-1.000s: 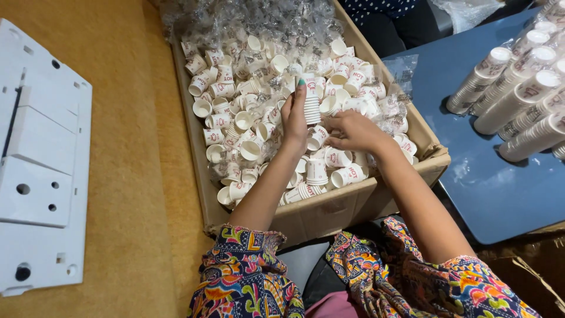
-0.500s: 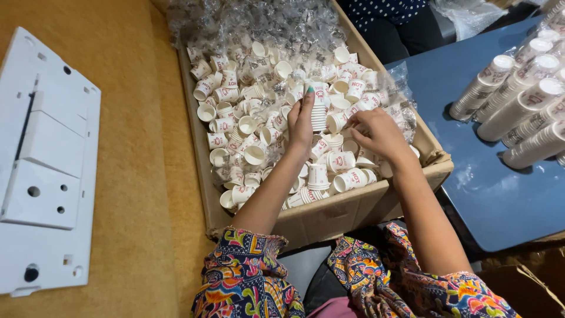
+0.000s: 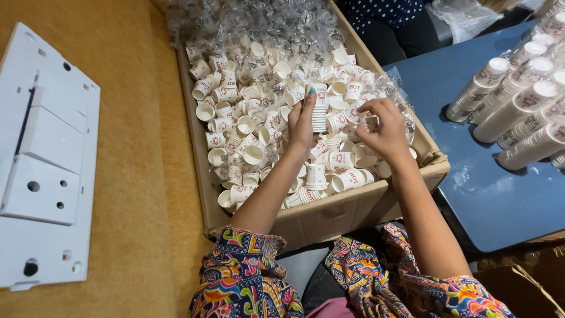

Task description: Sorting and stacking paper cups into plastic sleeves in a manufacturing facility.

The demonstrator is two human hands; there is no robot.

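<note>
Paper cups fill our cardboard box (image 3: 306, 221). Our left hand (image 3: 301, 126) pinches a short nested cup stack (image 3: 319, 109), upright at box centre; at three o'clock, our right hand (image 3: 385, 126) curls around one loose cup (image 3: 369, 122). Light, crushable: we judge gentle side grips best.

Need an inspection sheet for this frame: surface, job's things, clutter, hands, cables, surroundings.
Surface: tan board on the left; blue tabletop on the right.
Job's things: open cardboard box full of loose small white paper cups, plastic liner at its far end.
Clutter: white plastic panel lying flat on the tan board.
Hands: left hand holds a short upright cup stack; right hand pinches one cup, fingers curled.
Cables: nothing seen.
Surroundings: sleeved cup stacks lying on the blue tabletop; another person in dark dotted clothing beyond the box.
</note>
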